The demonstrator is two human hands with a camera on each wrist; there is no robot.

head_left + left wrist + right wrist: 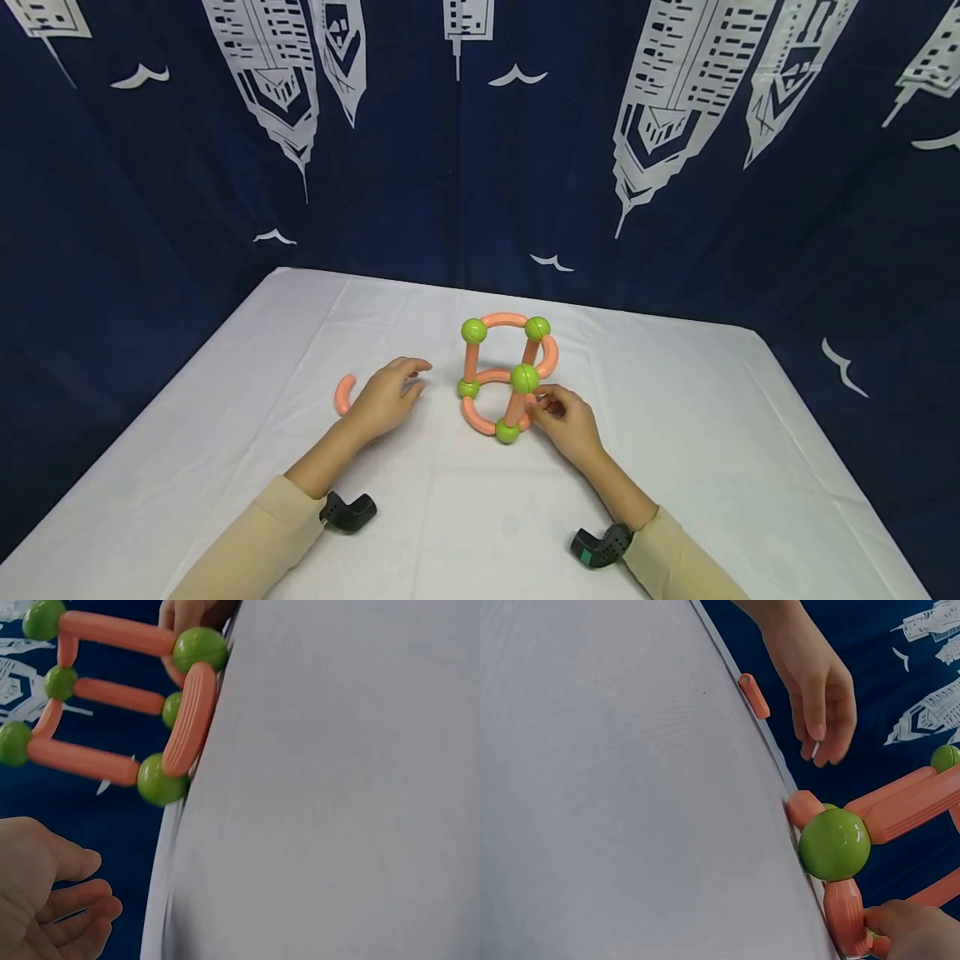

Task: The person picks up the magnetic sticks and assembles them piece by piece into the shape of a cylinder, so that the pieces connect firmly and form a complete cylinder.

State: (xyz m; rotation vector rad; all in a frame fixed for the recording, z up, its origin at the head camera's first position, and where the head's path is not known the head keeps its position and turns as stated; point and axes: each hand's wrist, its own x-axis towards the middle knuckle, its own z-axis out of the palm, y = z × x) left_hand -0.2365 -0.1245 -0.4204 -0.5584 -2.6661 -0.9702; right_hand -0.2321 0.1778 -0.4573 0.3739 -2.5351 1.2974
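Note:
A frame of green balls and salmon-orange rods (471,363) stands upright on the table, with straight rods as uprights and curved rods joining balls above and below. My right hand (572,425) is at its right side, thumb and fingers pinching a lower curved rod (845,919) beside a green ball (835,844). To the left of the frame, my left hand (384,400) hovers with fingers loosely extended, apart from it and holding nothing. In the left wrist view, that left hand (52,892) shows relaxed fingers. Part of the frame's lower right is hidden behind my right hand.
A single loose curved rod (344,394) lies on the white-covered table (420,533), just left of my left hand. Behind the table hangs a dark blue curtain (450,183) with white building prints. Both wrists carry black devices (348,512).

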